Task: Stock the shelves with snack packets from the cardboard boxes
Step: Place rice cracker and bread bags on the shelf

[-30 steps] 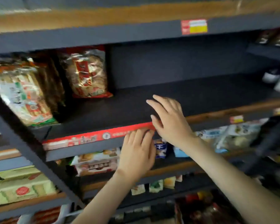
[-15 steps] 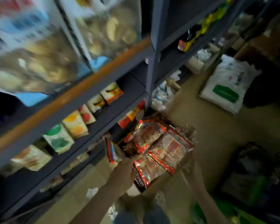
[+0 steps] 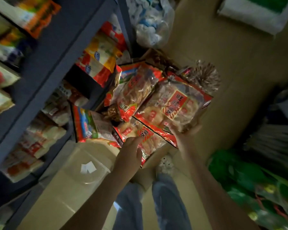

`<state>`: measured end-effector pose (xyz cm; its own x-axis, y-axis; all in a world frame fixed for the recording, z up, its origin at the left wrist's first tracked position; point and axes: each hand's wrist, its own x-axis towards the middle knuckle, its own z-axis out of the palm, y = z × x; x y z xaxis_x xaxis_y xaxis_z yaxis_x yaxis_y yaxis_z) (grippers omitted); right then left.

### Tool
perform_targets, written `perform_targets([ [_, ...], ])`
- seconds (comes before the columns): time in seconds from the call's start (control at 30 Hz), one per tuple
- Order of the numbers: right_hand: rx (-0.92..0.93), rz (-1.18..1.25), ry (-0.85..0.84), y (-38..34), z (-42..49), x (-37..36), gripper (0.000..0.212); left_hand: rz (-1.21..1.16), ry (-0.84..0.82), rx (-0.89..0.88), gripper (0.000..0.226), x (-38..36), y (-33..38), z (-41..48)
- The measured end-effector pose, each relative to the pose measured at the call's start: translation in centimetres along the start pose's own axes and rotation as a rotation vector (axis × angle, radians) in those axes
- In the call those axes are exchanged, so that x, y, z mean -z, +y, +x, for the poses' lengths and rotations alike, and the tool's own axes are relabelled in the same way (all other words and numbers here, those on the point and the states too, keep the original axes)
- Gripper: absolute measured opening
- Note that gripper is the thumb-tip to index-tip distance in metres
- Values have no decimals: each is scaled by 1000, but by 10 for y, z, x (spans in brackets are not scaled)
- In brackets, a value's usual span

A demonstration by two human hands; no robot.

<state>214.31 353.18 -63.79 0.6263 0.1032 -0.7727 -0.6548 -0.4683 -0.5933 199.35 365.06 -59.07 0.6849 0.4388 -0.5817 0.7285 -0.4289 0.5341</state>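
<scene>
Grasping a packet with the right grip, fingers curled under its near edge. Holding it tilted, raised over the rest of the pile, clear front showing pale round crackers and a red label.

Reaching in with the left grip, just left of the right one and nearer the body. Released, fingers straight, grasping nothing. Pointing the tips at a second packet of the same red kind, lying flat just under the held one. Cannot tell whether touching or just above.

Beyond the left grip, a third packet of the same kind, leaning against the held one's left side. Left of that grip, standing on edge, a blue-and-red packet. All of them heaped in an open box, its near rim showing between the two wrists.

Nearer and to the left, a taped box with a white slip on top. Farther left, dark shelves filled with blurred packets. Under both forearms, jeans. Right of the right grip, bare floor, then green bags.
</scene>
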Motion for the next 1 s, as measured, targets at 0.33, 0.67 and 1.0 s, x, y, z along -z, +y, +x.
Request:
perform_targets([
  [0.33, 90, 109, -65, -79, -75, 44, 75, -391, 193, 154, 21, 66, 61, -2],
  [0.67, 634, -23, -387, -234, -237, 55, 101, -549, -27, -193, 75, 251, 173, -58],
  [1.0, 1023, -244, -764, -390, -400, 47, 71, -426, 488, -294, 79, 400, 207, -226],
])
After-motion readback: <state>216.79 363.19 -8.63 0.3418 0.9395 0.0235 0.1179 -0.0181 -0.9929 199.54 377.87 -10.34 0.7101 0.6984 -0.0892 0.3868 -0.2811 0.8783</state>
